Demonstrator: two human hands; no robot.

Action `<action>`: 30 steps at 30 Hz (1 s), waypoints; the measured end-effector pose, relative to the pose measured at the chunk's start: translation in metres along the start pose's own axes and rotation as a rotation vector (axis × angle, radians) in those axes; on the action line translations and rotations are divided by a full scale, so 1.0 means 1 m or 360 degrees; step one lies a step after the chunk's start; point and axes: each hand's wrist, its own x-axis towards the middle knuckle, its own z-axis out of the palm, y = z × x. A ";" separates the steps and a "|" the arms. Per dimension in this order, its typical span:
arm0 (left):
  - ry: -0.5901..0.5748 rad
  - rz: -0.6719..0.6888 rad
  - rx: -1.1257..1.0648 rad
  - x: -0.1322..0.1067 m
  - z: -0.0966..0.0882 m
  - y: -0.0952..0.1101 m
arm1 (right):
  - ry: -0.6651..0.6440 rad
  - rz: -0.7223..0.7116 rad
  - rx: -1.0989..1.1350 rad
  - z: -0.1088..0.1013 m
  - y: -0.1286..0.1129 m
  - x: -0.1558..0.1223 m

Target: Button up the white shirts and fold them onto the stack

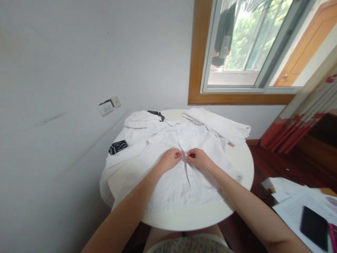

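Room: grey wall [65,70] behind, wood-framed window [237,52] at upper right.
Surface: round white table [243,163], set against the wall.
White shirt [168,186]: laid flat, front up, over the middle of the table; collar toward the far edge, hem at the near edge, one sleeve hanging over the left edge.
Folded cloth [218,124]: white, at the far right edge, touching the shirt's shoulder.
Left hand [170,160]: on the shirt's centre, fingers curled, thumb and forefinger pinched shut on the front opening's left edge.
Right hand [200,159]: just beside the left, fingertips nearly meeting it, pinched shut on the opening's right edge.
Striped cuff [118,147]: black and white, at the left edge.
Papers [289,207]: well apart, lower right, under a dark phone [314,228].
Socket [109,106]: on the wall, beyond the far left edge.
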 end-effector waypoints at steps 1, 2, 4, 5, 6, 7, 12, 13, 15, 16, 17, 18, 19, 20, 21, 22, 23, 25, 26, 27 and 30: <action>-0.0040 0.0018 0.0008 -0.001 0.000 0.001 | -0.0009 0.0004 0.0031 0.000 0.001 0.000; -0.0059 0.0035 0.0024 -0.003 0.000 0.002 | -0.0016 0.0007 0.0057 -0.001 0.002 0.001; -0.0049 0.0051 0.0077 -0.005 0.001 0.003 | -0.0026 0.0005 0.0098 -0.001 0.003 0.001; -0.0039 0.0050 0.0112 -0.005 0.002 0.003 | -0.0033 0.0005 0.0117 -0.001 0.003 0.001; -0.0036 0.0048 0.0150 -0.006 0.003 0.004 | -0.0039 0.0004 0.0136 -0.001 0.003 0.000; -0.0034 0.0046 0.0184 -0.006 0.004 0.004 | -0.0039 0.0003 0.0152 -0.001 0.003 0.000; -0.0031 0.0002 0.0292 -0.007 0.006 0.005 | -0.0004 0.0037 0.0151 0.000 0.003 -0.001; -0.0041 -0.0009 0.0310 -0.008 0.007 0.006 | -0.0002 0.0042 0.0145 0.000 0.004 -0.001; -0.0042 -0.0009 0.0331 -0.009 0.007 0.007 | -0.0023 0.0044 0.0151 0.000 0.004 -0.001; -0.0026 0.0004 0.0330 -0.010 0.007 0.007 | -0.0043 0.0042 0.0154 0.000 0.004 -0.001; -0.0004 0.0021 0.0326 -0.010 0.008 0.008 | -0.0067 0.0040 0.0155 0.000 0.004 -0.001; 0.0013 0.0041 0.0321 -0.011 0.008 0.008 | -0.0087 0.0040 0.0151 -0.001 0.004 -0.002; 0.0020 0.0056 0.0320 -0.011 0.008 0.008 | -0.0100 0.0038 0.0142 -0.001 0.004 -0.001; 0.0017 0.0062 0.0323 -0.011 0.008 0.008 | -0.0103 0.0036 0.0130 -0.002 0.004 -0.001; 0.0002 0.0058 0.0332 -0.011 0.008 0.008 | -0.0101 0.0034 0.0120 -0.002 0.004 -0.001; -0.0017 0.0044 0.0345 -0.011 0.008 0.009 | -0.0098 0.0034 0.0116 -0.002 0.004 -0.001; -0.0035 0.0027 0.0360 -0.011 0.008 0.009 | -0.0095 0.0037 0.0121 -0.002 0.005 -0.001; -0.0060 -0.0010 0.0390 -0.011 0.007 0.011 | -0.0094 0.0042 0.0144 -0.001 0.006 -0.001; -0.0066 -0.0021 0.0401 -0.011 0.006 0.011 | -0.0092 0.0047 0.0158 -0.001 0.006 -0.001; -0.0069 -0.0028 0.0406 -0.011 0.006 0.012 | -0.0084 0.0054 0.0169 0.000 0.007 0.000; -0.0072 -0.0032 0.0404 -0.011 0.004 0.014 | -0.0037 0.0071 0.0180 0.000 0.007 0.001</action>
